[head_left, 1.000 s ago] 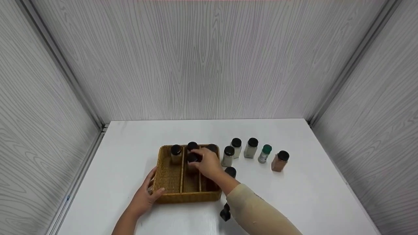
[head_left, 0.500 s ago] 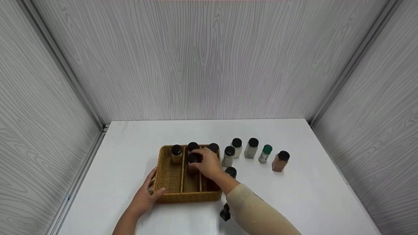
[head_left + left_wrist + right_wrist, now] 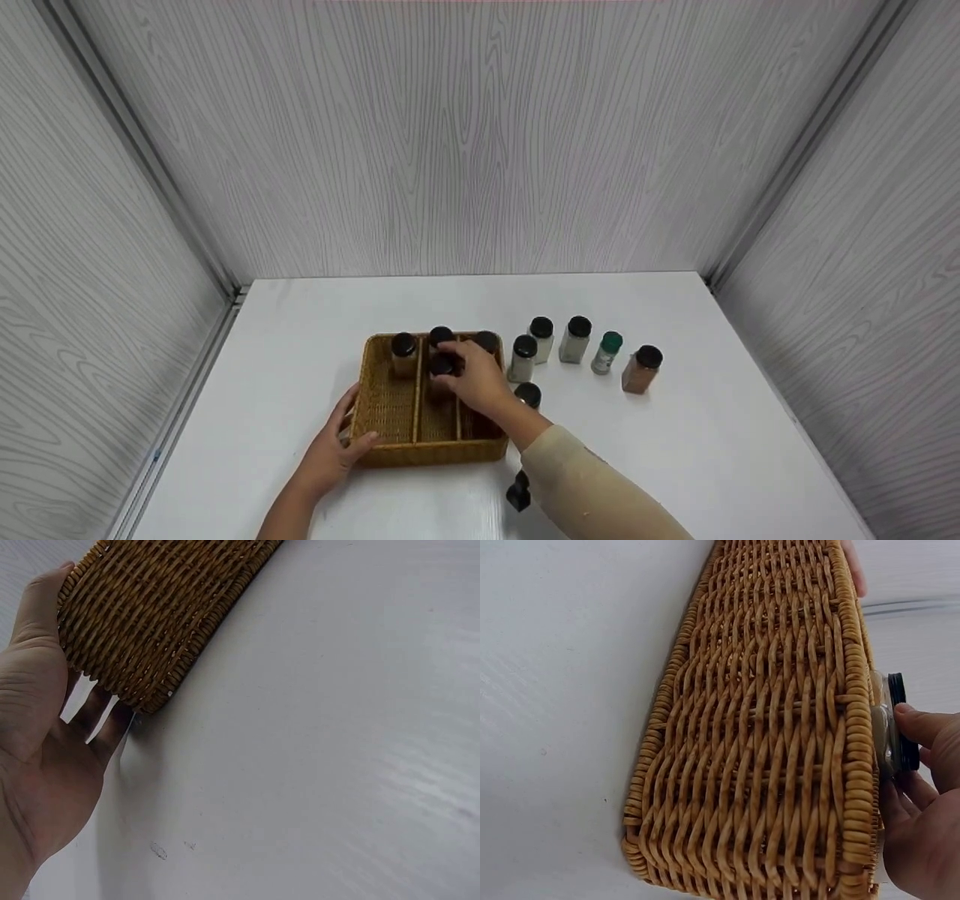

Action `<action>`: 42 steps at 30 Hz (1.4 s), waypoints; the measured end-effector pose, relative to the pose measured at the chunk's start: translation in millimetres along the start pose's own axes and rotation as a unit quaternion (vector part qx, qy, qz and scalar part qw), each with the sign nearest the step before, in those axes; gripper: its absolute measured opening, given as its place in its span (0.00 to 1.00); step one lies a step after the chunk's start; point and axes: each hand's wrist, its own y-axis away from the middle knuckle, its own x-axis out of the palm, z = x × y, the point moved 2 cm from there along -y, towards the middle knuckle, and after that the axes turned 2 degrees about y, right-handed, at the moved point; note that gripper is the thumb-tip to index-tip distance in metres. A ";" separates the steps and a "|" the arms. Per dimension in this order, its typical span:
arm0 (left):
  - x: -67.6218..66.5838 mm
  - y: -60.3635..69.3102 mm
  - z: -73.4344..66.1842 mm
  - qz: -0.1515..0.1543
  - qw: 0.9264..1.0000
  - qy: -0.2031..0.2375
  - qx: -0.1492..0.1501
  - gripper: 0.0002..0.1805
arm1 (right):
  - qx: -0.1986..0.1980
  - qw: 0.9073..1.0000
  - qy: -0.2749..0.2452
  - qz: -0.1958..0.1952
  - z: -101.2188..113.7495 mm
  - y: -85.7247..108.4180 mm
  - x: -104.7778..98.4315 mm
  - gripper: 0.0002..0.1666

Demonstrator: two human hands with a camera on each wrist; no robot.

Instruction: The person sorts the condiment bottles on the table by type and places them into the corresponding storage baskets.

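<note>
A brown wicker basket [image 3: 431, 454] with three compartments sits on the white table. My left hand [image 3: 326, 456] grips its front left corner, thumb over the rim and fingers along the side, as the left wrist view also shows. In the middle compartment stands a black-capped spice jar [image 3: 441, 365]. My right hand [image 3: 480, 381] pinches this jar by its cap between thumb and fingers; the right wrist view shows the cap [image 3: 904, 724] above the basket wall. Behind it is another black-capped jar [image 3: 440, 335]. One jar [image 3: 403, 356] stands in the left compartment, another [image 3: 486, 342] in the right one, partly hidden.
Right of the basket stand several jars, among them a pale one [image 3: 523, 361], a green-capped one [image 3: 607, 352] and a reddish-brown one [image 3: 640, 370]. My right forearm partly covers a jar [image 3: 528, 394] and a black object [image 3: 518, 493] nearer the front.
</note>
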 end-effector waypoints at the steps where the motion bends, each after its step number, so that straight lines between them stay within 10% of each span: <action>1: 0.1 0.0 0.1 -0.001 1.000 0.000 0.000 0.54 | 0.000 1.000 -0.002 0.000 0.2 0.7 -0.4 0.34; 28: -0.5 0.8 -2.1 -0.004 1.000 -0.004 0.001 0.55 | -0.050 0.998 -0.039 0.010 14.5 15.3 -28.7 0.28; 42: 1.3 2.2 -3.3 -0.001 1.000 -0.002 -0.001 0.55 | -0.064 0.989 -0.125 0.051 -14.7 26.3 -70.7 0.29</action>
